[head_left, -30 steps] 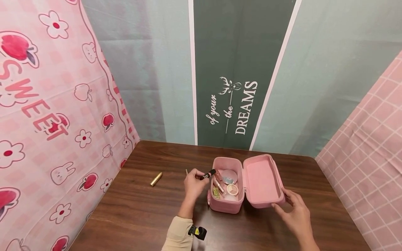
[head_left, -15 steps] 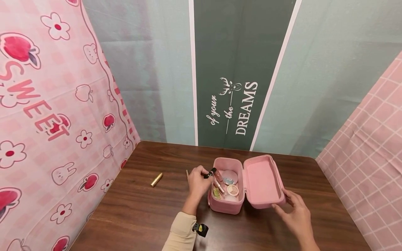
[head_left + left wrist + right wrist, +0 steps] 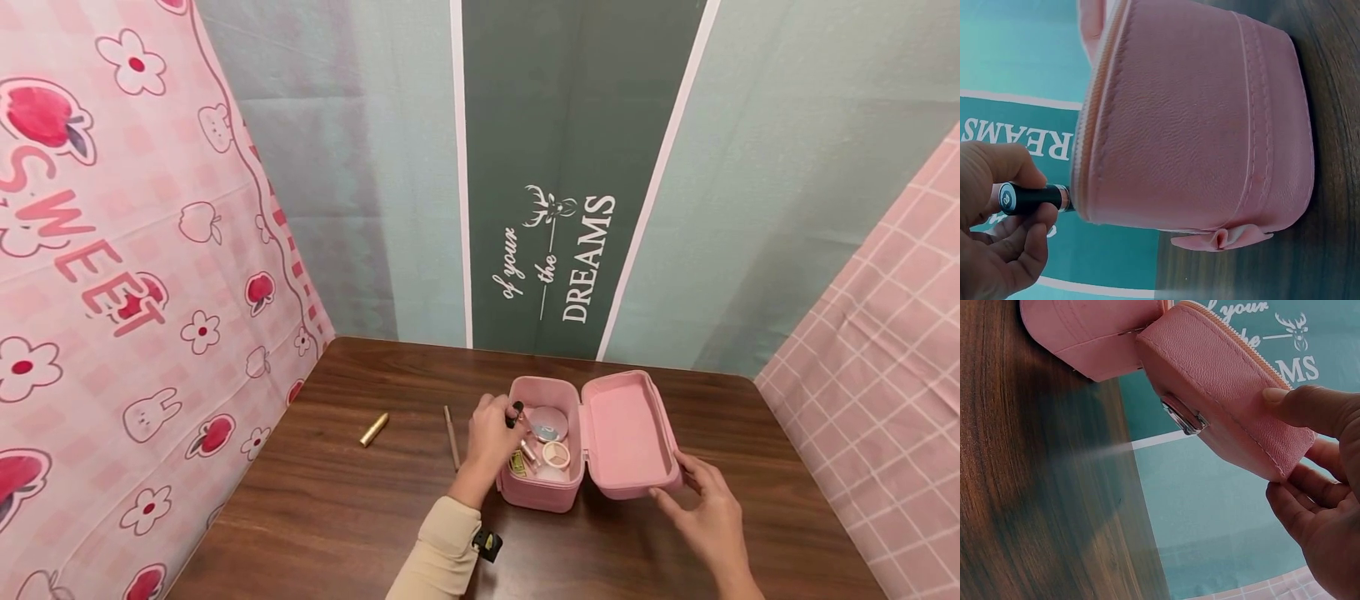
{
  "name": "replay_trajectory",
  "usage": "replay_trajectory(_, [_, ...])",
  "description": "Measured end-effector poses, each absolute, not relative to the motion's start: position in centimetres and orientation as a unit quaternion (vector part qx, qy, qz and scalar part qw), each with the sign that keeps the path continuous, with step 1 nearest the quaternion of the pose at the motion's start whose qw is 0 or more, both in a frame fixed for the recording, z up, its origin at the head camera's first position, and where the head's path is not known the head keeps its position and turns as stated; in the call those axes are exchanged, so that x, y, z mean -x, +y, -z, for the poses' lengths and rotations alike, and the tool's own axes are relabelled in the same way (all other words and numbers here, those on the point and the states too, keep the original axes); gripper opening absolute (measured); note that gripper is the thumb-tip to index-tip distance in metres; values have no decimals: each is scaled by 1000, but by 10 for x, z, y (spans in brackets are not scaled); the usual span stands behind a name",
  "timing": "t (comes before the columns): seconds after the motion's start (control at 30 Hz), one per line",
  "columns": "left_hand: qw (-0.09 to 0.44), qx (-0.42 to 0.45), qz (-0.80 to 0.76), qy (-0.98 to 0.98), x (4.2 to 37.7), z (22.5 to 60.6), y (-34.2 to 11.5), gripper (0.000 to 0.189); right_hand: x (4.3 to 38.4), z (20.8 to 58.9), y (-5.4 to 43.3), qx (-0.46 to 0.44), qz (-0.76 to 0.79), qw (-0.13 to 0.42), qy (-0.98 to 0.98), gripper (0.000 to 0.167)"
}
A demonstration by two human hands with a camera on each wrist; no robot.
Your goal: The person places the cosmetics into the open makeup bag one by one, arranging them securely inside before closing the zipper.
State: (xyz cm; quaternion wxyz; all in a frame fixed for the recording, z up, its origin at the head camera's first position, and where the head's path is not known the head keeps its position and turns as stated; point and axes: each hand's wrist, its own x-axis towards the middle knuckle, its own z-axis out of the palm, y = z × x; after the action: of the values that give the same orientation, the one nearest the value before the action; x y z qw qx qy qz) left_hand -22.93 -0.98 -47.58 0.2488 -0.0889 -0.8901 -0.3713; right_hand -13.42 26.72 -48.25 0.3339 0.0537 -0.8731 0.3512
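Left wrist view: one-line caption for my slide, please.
Left hand pinches a black-ended tube by the zippered rim of a pink case.

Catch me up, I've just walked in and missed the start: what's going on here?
A person has both hands at an open pink case. The left hand pinches a small black tube at the case's rim, while the right hand holds the swung-open lid. Several cosmetics are inside, including a round three-part palette. A gold tube and a thin stick lie outside it on the wooden table.
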Motion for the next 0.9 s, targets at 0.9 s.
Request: replay_trajectory(0.9, [112, 94, 167, -975, 249, 458, 10, 11, 134, 481, 266, -43, -337, 323, -883, 64])
